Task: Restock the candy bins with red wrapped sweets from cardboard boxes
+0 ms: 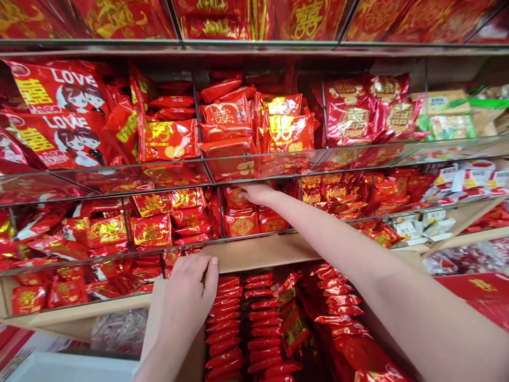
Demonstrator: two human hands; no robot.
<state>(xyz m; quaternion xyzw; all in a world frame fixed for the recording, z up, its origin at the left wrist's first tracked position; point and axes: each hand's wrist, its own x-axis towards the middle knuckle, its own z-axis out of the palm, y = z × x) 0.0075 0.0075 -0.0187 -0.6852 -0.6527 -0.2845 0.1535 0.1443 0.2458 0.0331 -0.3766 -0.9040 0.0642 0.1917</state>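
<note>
My left hand point(194, 278) is closed over the upper edge of an open cardboard box point(155, 313), its fingertips out of sight beyond the edge. Rows of small red foil packets point(225, 329) stand stacked inside the box. My right hand point(256, 194) reaches into a lower shelf compartment, over red packets with gold characters point(241, 223). The upper shelf's front edge hides part of its fingers, so what they hold, if anything, does not show.
Clear dividers and a clear front strip point(262, 162) split the shelves into compartments. Large red "LOVE" packets point(55, 138) lie upper left, green and white packets point(449, 116) upper right. A pale blue-white tray point(75, 369) is at lower left, a red box point(477, 294) at right.
</note>
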